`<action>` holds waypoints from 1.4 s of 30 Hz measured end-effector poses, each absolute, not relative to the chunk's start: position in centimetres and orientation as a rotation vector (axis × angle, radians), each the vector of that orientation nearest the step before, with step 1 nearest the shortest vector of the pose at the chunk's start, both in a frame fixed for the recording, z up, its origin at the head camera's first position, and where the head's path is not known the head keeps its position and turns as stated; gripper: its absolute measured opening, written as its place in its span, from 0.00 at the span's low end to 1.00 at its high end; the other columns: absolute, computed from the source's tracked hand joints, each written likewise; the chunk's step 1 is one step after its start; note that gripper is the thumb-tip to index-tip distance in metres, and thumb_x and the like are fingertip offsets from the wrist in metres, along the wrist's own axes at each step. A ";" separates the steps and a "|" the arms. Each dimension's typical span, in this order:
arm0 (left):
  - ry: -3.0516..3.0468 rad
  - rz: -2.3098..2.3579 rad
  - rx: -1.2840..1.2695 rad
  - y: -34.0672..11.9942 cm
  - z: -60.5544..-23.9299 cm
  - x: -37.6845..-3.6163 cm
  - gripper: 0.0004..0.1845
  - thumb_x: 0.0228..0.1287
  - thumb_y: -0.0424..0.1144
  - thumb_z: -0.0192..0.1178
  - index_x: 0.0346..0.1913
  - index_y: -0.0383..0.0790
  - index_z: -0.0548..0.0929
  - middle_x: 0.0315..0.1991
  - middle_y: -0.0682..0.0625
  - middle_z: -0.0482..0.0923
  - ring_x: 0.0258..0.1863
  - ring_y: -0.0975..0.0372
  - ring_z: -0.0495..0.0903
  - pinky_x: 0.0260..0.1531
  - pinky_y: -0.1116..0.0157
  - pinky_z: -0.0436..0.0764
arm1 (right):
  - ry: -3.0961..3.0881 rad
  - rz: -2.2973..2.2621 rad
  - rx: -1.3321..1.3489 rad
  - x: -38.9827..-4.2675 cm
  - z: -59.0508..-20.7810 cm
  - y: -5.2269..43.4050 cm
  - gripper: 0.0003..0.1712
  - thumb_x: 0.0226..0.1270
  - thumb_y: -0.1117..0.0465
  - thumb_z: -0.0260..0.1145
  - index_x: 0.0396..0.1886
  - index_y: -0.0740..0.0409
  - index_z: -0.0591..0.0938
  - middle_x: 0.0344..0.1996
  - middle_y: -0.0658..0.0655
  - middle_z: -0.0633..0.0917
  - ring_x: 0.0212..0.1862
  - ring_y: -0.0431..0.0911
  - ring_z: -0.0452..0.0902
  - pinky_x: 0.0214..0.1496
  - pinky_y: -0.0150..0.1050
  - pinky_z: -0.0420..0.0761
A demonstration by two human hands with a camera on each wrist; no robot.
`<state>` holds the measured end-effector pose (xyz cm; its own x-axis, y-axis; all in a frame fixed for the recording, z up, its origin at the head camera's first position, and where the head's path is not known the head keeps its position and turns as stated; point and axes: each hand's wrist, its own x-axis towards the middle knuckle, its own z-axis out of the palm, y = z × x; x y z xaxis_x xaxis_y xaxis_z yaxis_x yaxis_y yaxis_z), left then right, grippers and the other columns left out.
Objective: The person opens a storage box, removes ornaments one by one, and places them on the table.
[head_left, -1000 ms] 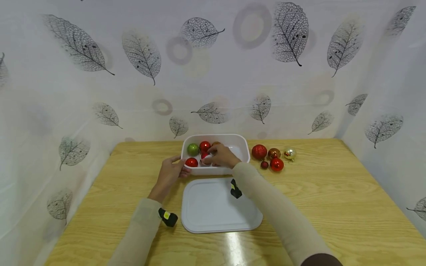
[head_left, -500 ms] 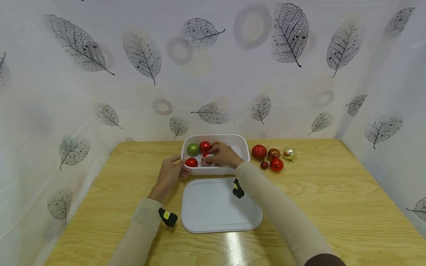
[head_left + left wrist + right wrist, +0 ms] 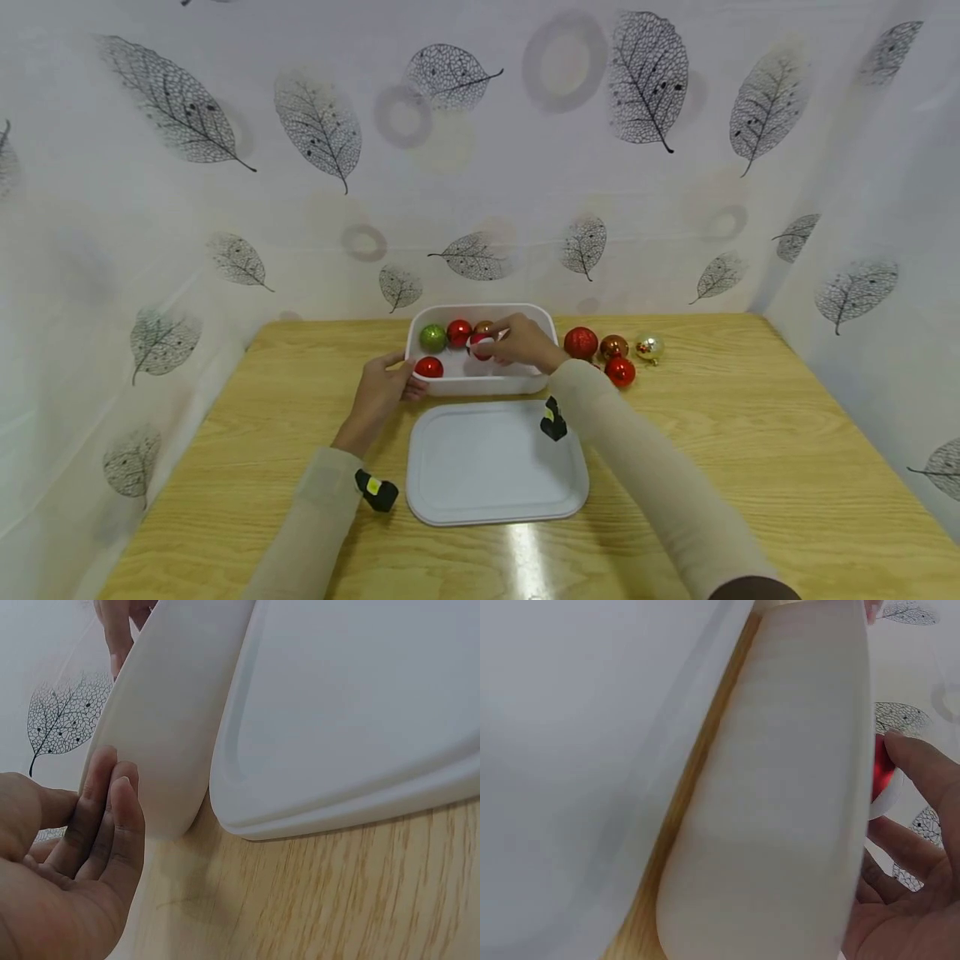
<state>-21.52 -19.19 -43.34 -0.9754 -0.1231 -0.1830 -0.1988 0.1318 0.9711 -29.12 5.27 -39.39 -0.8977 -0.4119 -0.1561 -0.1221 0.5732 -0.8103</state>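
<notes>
Right hand (image 3: 528,343) pinches a red-white bauble (image 3: 481,346) over the white box (image 3: 480,385). Left hand (image 3: 381,392), fingers straight, presses the box's left wall; lid (image 3: 495,467) lies just in front.

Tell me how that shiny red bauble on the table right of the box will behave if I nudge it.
The red bauble is round and glossy, so it would likely roll off and slip from a loose pinch. It looks hollow, probably light and breakable. The neighbouring baubles may stop it.

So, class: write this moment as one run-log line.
left hand: steadies white bin | right hand: holds red-and-white bauble over bin | lid: on table, off | loose baubles: right of bin
</notes>
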 end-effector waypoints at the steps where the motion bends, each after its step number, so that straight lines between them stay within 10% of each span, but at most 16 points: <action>1: 2.318 2.003 -0.332 -19.2 -43.3 -21.5 0.24 0.80 0.37 0.52 0.70 0.24 0.67 0.30 0.43 0.87 0.26 0.62 0.85 0.31 0.68 0.88 | 2.474 -1.245 -0.435 -29.1 -39.2 5.5 0.29 0.65 0.53 0.74 0.61 0.65 0.82 0.37 0.61 0.89 0.39 0.60 0.86 0.44 0.48 0.88; 16: 2.313 2.011 -0.319 -19.1 -43.2 -21.2 0.25 0.80 0.36 0.52 0.71 0.24 0.67 0.30 0.42 0.86 0.26 0.62 0.85 0.32 0.69 0.88 | 2.418 -1.377 -0.391 -28.7 -36.9 9.3 0.31 0.68 0.52 0.72 0.64 0.66 0.78 0.42 0.64 0.89 0.47 0.63 0.84 0.53 0.54 0.86; 25: 2.328 1.988 -0.340 -19.1 -43.3 -21.3 0.24 0.80 0.37 0.52 0.71 0.26 0.67 0.30 0.43 0.86 0.27 0.62 0.86 0.32 0.68 0.88 | 2.435 -1.385 -0.383 -29.1 -35.9 11.8 0.35 0.68 0.49 0.72 0.66 0.66 0.76 0.42 0.62 0.89 0.38 0.49 0.87 0.52 0.53 0.86; 42: 2.349 1.978 -0.320 -19.1 -43.2 -21.2 0.25 0.80 0.37 0.51 0.71 0.23 0.66 0.30 0.42 0.86 0.26 0.61 0.86 0.32 0.67 0.88 | 2.491 -1.355 -0.236 -29.0 -34.7 18.4 0.40 0.69 0.44 0.70 0.70 0.65 0.71 0.52 0.69 0.85 0.50 0.62 0.84 0.61 0.57 0.81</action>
